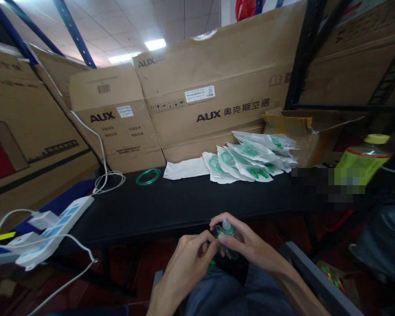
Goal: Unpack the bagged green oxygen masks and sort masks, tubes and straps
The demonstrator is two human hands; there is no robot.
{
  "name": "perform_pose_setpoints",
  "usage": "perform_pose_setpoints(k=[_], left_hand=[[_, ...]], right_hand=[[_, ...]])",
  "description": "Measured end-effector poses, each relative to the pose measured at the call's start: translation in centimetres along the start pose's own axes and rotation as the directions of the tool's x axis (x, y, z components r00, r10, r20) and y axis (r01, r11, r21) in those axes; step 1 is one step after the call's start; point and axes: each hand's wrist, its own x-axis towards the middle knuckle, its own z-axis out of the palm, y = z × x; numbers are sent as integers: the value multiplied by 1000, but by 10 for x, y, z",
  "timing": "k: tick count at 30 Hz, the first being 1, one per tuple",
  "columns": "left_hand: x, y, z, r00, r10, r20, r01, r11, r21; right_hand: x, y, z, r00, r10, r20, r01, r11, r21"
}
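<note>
Above my lap, my right hand (238,240) is closed around a translucent green plastic piece (229,229) with a pale nozzle-like tip pointing up; its exact kind is not clear. My left hand (197,251) is closed in a pinch against the near-left side of that piece. What lies between its fingertips is hidden. A bit of bright green (211,265) shows just below the hands. Beyond them, on the black table (191,204), lies a loose coil of green tubing (148,177).
White pouches (250,158) with green contents are heaped at the back right, beside a flat white pouch (186,169). A power strip (57,230) with trailing cords sits at left. Cardboard boxes (217,98) wall the back. A yellow-capped bottle (364,160) stands at right.
</note>
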Motion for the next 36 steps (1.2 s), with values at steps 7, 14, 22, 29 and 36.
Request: perform_pose_setpoints(k=[7,14,22,29,36], left_hand=[[-20,14,-14,998,-66,21,66,998,-6],[-16,4,-112,806,-7,-591,71,994,86],[17,-110,-242,382,-251,-889,735,666,128],[11,-180,-244,421,-486,-766,843,521,133],[-1,-195,-251,445,-486,-752,840,518,162]], right_hand=[[3,7,-13,990,-8,-139,-2,997,-75],[1,7,-26,946,-44,-322,65,996,57],[4,15,-17,990,-5,-140,5,1000,0],[3,7,-16,985,15,-172,0,996,89],[6,3,-11,980,24,-197,8,987,161]])
